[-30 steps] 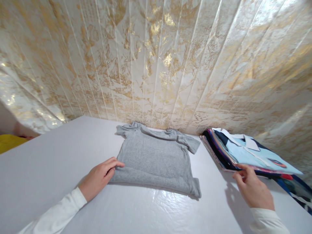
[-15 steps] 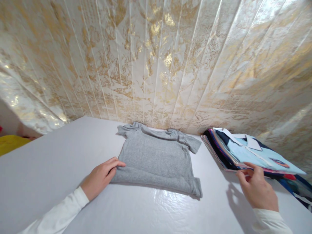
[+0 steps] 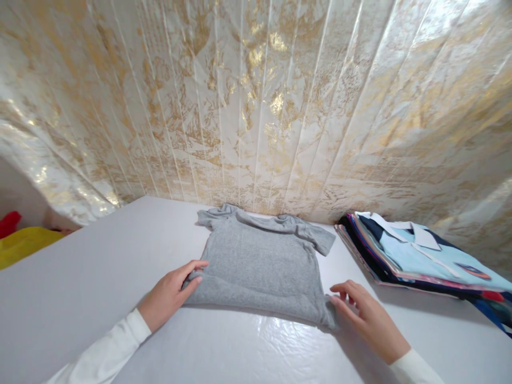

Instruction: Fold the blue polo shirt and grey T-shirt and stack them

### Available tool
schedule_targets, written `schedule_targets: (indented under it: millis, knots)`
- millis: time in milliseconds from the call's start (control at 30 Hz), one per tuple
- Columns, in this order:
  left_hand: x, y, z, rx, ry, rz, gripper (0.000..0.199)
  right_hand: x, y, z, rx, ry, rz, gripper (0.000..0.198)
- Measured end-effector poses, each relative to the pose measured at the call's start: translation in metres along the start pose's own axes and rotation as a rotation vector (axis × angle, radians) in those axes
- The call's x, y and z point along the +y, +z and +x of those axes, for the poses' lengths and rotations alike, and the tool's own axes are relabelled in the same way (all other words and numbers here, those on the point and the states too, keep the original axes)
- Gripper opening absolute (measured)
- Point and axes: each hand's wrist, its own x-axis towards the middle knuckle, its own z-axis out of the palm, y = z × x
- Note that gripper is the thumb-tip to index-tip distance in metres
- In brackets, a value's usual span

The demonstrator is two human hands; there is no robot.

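A grey short-sleeved T-shirt lies spread on the table, its near edge folded over into a band. At the left end of that band, my left hand is closed on the cloth, thumb on the near side and fingers beyond it. My right hand is at the band's right corner. Its thumb tip touches the grey cloth or lies right beside it. The index finger is a little apart from the thumb, and the other fingers are curled loosely.
On the right of the white table stands a stack of folded clothes, topped by a light blue polo shirt with a white collar. A gold-patterned curtain hangs behind. Yellow cloth and red cloth show at far left.
My right hand has moved left from beside the clothes stack to the T-shirt's right corner. My left thumb and fingers have parted around the folded band's left end, which is now raised slightly.
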Motion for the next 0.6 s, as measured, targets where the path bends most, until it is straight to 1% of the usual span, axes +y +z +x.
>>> schedule_targets:
  millis: [67,133,200,267,333,367,467,533,600]
  knots:
    - [0.001,-0.002,0.000,-0.018,0.012,-0.010,0.032,-0.012,0.006,0.000,-0.025,-0.036,-0.019,0.033]
    - [0.003,-0.004,0.000,-0.037,0.010,-0.011,0.031,-0.016,0.009,-0.002,-0.038,-0.011,-0.045,0.030]
    - [0.004,-0.006,-0.002,-0.074,-0.034,0.004,0.031,-0.014,0.009,-0.004,-0.062,0.022,-0.042,0.024]
    - [0.006,-0.011,-0.004,-0.133,-0.089,0.018,0.025,-0.014,0.007,-0.005,-0.091,0.018,0.019,0.018]
    - [0.010,-0.019,-0.006,-0.187,-0.120,0.000,0.014,-0.017,0.002,-0.005,-0.110,-0.021,0.150,0.016]
    - [0.013,-0.025,-0.007,-0.200,-0.118,-0.024,0.013,-0.020,-0.002,-0.004,-0.115,-0.038,0.232,0.016]
    - [0.024,-0.044,-0.009,-0.210,-0.014,-0.141,0.022,-0.029,-0.016,-0.004,-0.149,-0.046,0.484,0.020]
    - [0.029,-0.055,-0.010,-0.198,0.058,-0.217,0.024,-0.030,-0.021,-0.005,-0.170,-0.017,0.627,0.028]
    - [0.030,-0.061,-0.010,-0.156,0.042,-0.251,0.025,-0.026,-0.021,-0.005,-0.141,0.029,0.737,0.034]
